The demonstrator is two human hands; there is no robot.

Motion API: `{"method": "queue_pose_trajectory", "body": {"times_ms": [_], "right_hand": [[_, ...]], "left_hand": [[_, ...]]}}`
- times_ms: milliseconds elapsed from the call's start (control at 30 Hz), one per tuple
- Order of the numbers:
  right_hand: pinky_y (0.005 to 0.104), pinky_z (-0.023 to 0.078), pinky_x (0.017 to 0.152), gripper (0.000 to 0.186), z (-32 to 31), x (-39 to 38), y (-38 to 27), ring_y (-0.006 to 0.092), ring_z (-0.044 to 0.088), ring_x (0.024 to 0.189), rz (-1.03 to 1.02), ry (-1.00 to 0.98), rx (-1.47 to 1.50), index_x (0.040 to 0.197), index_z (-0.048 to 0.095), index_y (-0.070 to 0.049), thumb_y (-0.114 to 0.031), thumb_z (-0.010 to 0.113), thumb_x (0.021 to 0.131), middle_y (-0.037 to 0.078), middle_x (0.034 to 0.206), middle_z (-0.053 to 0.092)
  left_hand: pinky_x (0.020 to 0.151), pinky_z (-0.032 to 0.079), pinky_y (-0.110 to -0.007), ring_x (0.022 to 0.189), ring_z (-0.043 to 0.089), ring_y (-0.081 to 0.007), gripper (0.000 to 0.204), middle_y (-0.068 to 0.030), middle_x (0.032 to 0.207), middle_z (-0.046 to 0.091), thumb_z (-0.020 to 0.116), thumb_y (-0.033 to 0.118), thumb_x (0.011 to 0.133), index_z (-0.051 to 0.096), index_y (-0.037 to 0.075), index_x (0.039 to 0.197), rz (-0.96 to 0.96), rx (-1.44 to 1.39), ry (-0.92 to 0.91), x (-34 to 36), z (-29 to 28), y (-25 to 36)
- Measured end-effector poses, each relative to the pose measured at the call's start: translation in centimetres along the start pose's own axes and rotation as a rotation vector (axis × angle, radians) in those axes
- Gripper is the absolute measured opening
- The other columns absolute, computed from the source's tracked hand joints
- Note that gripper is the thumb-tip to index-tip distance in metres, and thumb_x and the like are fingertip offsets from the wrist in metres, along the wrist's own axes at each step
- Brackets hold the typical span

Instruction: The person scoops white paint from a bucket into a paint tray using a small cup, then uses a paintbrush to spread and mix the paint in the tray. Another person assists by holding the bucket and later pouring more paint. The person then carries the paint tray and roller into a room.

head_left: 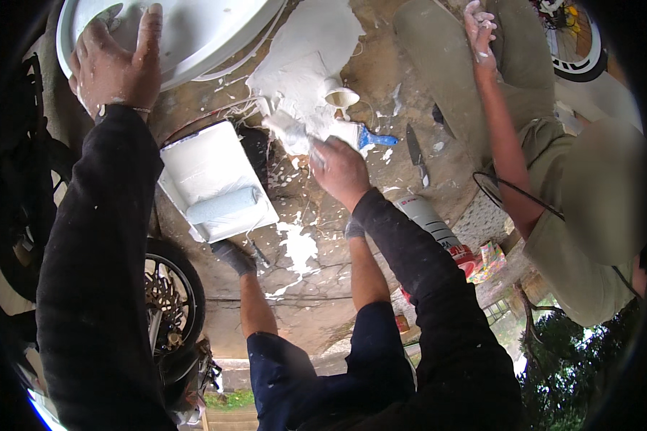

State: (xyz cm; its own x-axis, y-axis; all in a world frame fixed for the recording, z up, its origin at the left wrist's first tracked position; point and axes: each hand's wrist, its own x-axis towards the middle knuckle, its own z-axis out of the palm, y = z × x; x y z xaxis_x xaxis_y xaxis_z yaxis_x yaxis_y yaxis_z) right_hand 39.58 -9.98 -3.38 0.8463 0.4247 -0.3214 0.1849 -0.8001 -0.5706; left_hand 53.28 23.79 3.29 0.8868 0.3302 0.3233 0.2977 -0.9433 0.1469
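Since the concrete ground (305,316) is taking up most of the view, the co-worker (568,273) crouching over on the right is coming next in size, with a paint-smeared hand (482,32) hanging up top. Then the big white round tub (208,21) is sitting upper left, and the white paint puddle (309,43) is spreading beside it. Down from that, the paint tray (198,161) is lying to the left of the puddle's near end, roller (223,205) resting inside, and a white-and-red can (424,219) is lying off right. Hands now: the left hand (118,72) is spreading its fingers at the tub's rim, and I can't tell if it's actually gripping the greyish piece (110,14) there. The right hand (341,172) is closing around a blurry white-coated thing (286,129), maybe a rag, at the puddle's near edge. A knife (415,154) and a blue-handled brush (377,138) are lying just to the right, and a small white cup (340,95) is tipping over in the paint. IMO you'd want to be drawing inward from the edge, going light, so you're not smearing fresh concrete, and be steering clear of that blade.
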Motion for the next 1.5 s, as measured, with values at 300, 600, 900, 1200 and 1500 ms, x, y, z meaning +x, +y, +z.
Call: {"method": "queue_pose_trajectory", "body": {"times_ms": [300,600,900,1200,1500], "right_hand": [[0.0445,0.052,0.077,0.026,-4.0,14.2,9.5,0.0375,0.066,0.087,0.499,0.214,-0.125,0.100,0.068,-0.007,-0.026,0.062,0.083,0.019,0.091,0.068],[0.0449,0.050,0.084,0.032,0.6,15.2,9.0,0.0382,0.063,0.095,0.466,-0.084,-0.181,0.094,0.067,0.001,-0.028,0.059,0.084,0.024,0.098,0.066],[0.0425,0.049,0.089,0.033,3.5,14.7,8.6,0.0365,0.062,0.100,0.221,-0.195,-0.152,0.100,0.069,-0.002,-0.029,0.060,0.083,0.022,0.104,0.065],[0.0420,0.051,0.086,0.029,0.4,15.8,7.2,0.0352,0.065,0.094,0.072,-0.607,-0.225,0.100,0.071,-0.007,-0.026,0.061,0.081,0.019,0.101,0.067],[0.0314,0.049,0.089,0.031,-2.9,5.9,5.7,0.0165,0.063,0.099,0.076,-0.458,0.522,0.107,0.069,-0.007,-0.030,0.070,0.087,0.008,0.107,0.068]], "left_hand": [[0.105,0.030,-0.052,0.123,0.046,-0.0346,0.076,-0.0164,0.125,0.054,0.047,0.070,0.083,0.055,0.007,0.123,0.033,-0.020,-0.037,0.2,0.3,0.4],[0.104,0.032,-0.047,0.122,0.048,-0.0304,0.070,-0.0108,0.123,0.057,0.052,0.068,0.083,0.056,0.012,0.124,0.065,0.056,0.005,-0.1,0.1,0.3],[0.106,0.030,-0.055,0.125,0.043,-0.0356,0.078,-0.0171,0.125,0.053,0.047,0.071,0.083,0.052,0.005,0.123,0.030,0.022,-0.056,-0.3,-0.1,0.3],[0.105,0.030,-0.055,0.124,0.044,-0.0358,0.076,-0.0175,0.125,0.053,0.049,0.069,0.083,0.053,0.005,0.123,0.033,0.002,-0.057,-0.2,0.2,0.4],[0.104,0.029,-0.051,0.125,0.041,-0.0335,0.065,-0.0179,0.123,0.053,0.055,0.056,0.083,0.052,0.006,0.124,-0.140,-0.121,-0.150,-0.2,-2.4,2.8]]}}
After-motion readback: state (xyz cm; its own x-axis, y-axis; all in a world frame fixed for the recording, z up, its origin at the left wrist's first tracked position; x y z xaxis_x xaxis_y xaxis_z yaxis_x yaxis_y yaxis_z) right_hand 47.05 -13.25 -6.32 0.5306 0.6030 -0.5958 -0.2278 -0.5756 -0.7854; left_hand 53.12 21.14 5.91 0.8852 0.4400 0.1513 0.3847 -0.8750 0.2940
